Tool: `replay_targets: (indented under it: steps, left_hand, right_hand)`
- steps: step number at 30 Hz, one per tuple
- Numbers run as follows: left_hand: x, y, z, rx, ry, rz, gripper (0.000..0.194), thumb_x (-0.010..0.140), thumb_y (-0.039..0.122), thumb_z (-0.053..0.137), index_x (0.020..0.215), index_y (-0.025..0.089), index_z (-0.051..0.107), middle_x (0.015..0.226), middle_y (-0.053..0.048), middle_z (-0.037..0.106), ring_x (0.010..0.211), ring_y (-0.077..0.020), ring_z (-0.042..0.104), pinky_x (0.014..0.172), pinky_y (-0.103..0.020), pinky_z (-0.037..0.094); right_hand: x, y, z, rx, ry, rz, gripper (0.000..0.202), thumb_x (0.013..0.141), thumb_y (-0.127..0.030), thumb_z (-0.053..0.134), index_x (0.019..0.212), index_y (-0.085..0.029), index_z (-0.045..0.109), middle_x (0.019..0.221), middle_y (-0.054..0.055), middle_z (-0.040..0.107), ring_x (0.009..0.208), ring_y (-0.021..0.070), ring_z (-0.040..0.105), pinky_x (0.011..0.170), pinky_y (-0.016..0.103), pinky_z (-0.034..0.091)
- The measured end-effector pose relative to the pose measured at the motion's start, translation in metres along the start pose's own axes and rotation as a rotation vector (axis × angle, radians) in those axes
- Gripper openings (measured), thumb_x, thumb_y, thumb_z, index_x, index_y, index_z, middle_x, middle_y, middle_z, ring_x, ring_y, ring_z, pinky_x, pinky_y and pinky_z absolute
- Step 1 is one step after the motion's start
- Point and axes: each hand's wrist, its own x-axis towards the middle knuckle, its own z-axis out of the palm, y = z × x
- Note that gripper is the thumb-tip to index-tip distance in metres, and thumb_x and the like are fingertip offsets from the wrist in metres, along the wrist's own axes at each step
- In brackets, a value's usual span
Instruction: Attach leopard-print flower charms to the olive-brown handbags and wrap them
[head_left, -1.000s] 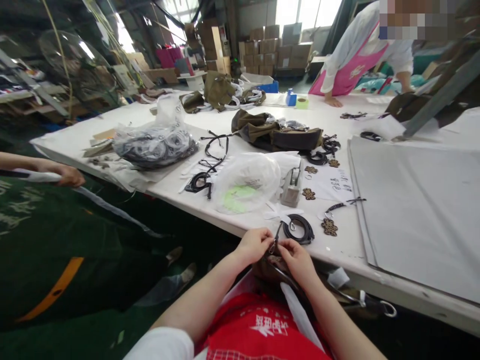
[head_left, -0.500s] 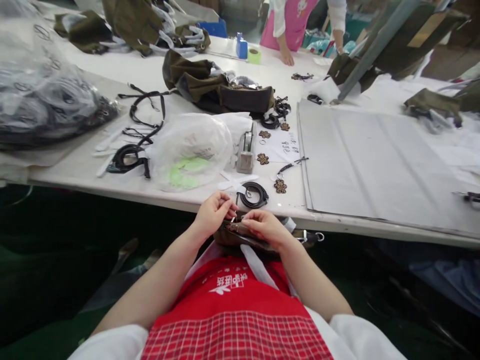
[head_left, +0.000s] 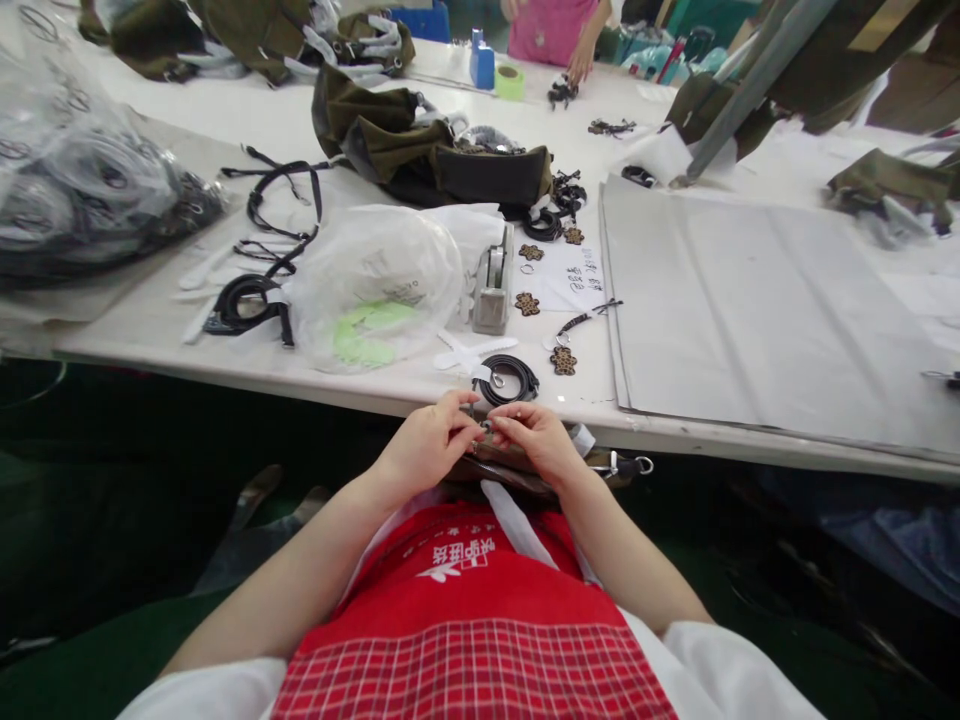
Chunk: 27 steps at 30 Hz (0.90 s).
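An olive bag (head_left: 517, 468) with a zipper lies between my body and the table edge. Above it my left hand (head_left: 439, 435) and my right hand (head_left: 536, 438) meet, fingertips pinched around a small metal piece (head_left: 486, 427) that is mostly hidden. A coiled black strap (head_left: 517, 380) with a white wrap and a clasp rests on the table just beyond my fingers. To its right is a leopard-print flower charm (head_left: 563, 361) on a short dark cord. Two more flower charms (head_left: 527, 303) and a small ring lie further back.
Beyond the coil stand a tape dispenser (head_left: 492, 290) and a clear plastic bag (head_left: 382, 290). Grey sheets (head_left: 750, 310) cover the right side. A large olive bag (head_left: 450, 165) lies behind. Across the table, a person in pink (head_left: 551, 35) handles a dark item.
My hands have come closer together, fingertips now meeting over the bag at the small metal piece. Across the table, the person's hand has a dark item under it. The view has shifted slightly.
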Motion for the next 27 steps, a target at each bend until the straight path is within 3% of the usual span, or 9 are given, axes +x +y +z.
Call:
replay_targets:
  steps: [4, 7, 10, 13, 16, 20, 23, 27]
  left_hand:
    - [-0.001, 0.003, 0.002, 0.172, -0.061, 0.019, 0.043, 0.088, 0.022, 0.049, 0.131, 0.018, 0.044, 0.085, -0.002, 0.076, 0.084, -0.0220, 0.071, 0.078, -0.030, 0.049]
    - [-0.001, 0.006, 0.003, 0.251, -0.095, 0.006, 0.044, 0.088, 0.020, 0.048, 0.133, 0.016, 0.044, 0.089, -0.004, 0.076, 0.086, -0.0239, 0.071, 0.079, -0.031, 0.049]
    - [-0.001, 0.008, 0.005, 0.263, -0.109, 0.001, 0.042, 0.088, 0.020, 0.049, 0.129, 0.017, 0.048, 0.092, -0.005, 0.076, 0.086, -0.0247, 0.070, 0.079, -0.032, 0.049]
    - [0.002, 0.004, 0.009, 0.141, -0.052, -0.026, 0.034, 0.085, 0.024, 0.054, 0.119, 0.021, 0.057, 0.087, -0.002, 0.075, 0.082, -0.0219, 0.070, 0.077, -0.029, 0.050]
    - [0.007, -0.006, 0.012, -0.124, -0.019, -0.078, 0.019, 0.083, 0.033, 0.058, 0.095, 0.020, 0.066, 0.075, 0.001, 0.072, 0.064, -0.0155, 0.065, 0.064, -0.024, 0.049]
    - [0.012, -0.018, 0.013, -0.442, 0.025, -0.159, 0.024, 0.079, 0.040, 0.061, 0.077, 0.017, 0.065, 0.061, 0.003, 0.061, 0.049, -0.0089, 0.051, 0.049, -0.019, 0.043]
    - [0.011, -0.019, 0.009, -0.510, 0.063, -0.176, 0.025, 0.078, 0.041, 0.063, 0.078, 0.016, 0.064, 0.062, 0.003, 0.061, 0.052, -0.0090, 0.051, 0.051, -0.019, 0.044]
    - [0.008, -0.012, 0.001, -0.427, 0.011, -0.119, 0.026, 0.078, 0.041, 0.061, 0.075, 0.015, 0.065, 0.064, 0.001, 0.061, 0.058, -0.0113, 0.054, 0.055, -0.020, 0.046]
  right_hand:
    - [0.003, 0.003, 0.005, -0.241, 0.011, -0.039, 0.027, 0.076, -0.041, 0.069, 0.087, -0.016, 0.073, 0.054, -0.002, 0.060, 0.046, 0.0096, 0.052, 0.046, 0.021, 0.043]
    - [0.001, 0.003, 0.006, -0.336, -0.004, -0.098, 0.023, 0.078, -0.039, 0.068, 0.084, -0.017, 0.072, 0.061, 0.000, 0.064, 0.046, 0.0099, 0.051, 0.044, 0.022, 0.040]
    - [-0.001, 0.003, 0.005, -0.421, 0.031, -0.187, 0.017, 0.077, -0.035, 0.068, 0.078, -0.019, 0.071, 0.074, 0.003, 0.068, 0.053, 0.0118, 0.056, 0.051, 0.024, 0.045]
    - [-0.001, 0.003, 0.005, -0.446, 0.063, -0.227, 0.016, 0.077, -0.035, 0.067, 0.076, -0.019, 0.070, 0.071, 0.002, 0.067, 0.055, 0.0125, 0.056, 0.054, 0.025, 0.046]
    - [0.001, 0.004, 0.005, -0.328, 0.118, -0.166, 0.023, 0.078, -0.041, 0.066, 0.078, -0.018, 0.069, 0.058, -0.001, 0.061, 0.048, 0.0111, 0.051, 0.049, 0.024, 0.043]
    - [-0.001, 0.004, 0.002, -0.261, 0.131, -0.107, 0.032, 0.078, -0.048, 0.065, 0.083, -0.017, 0.071, 0.064, 0.001, 0.064, 0.050, 0.0122, 0.056, 0.050, 0.025, 0.046]
    - [-0.007, -0.002, -0.001, -0.423, 0.055, -0.165, 0.035, 0.088, -0.049, 0.053, 0.088, -0.018, 0.072, 0.069, 0.002, 0.066, 0.054, 0.0131, 0.058, 0.054, 0.026, 0.046]
    - [-0.017, -0.015, -0.002, -0.784, -0.041, -0.350, 0.033, 0.095, -0.039, 0.047, 0.084, -0.020, 0.071, 0.065, 0.001, 0.061, 0.065, 0.0151, 0.057, 0.066, 0.028, 0.043]
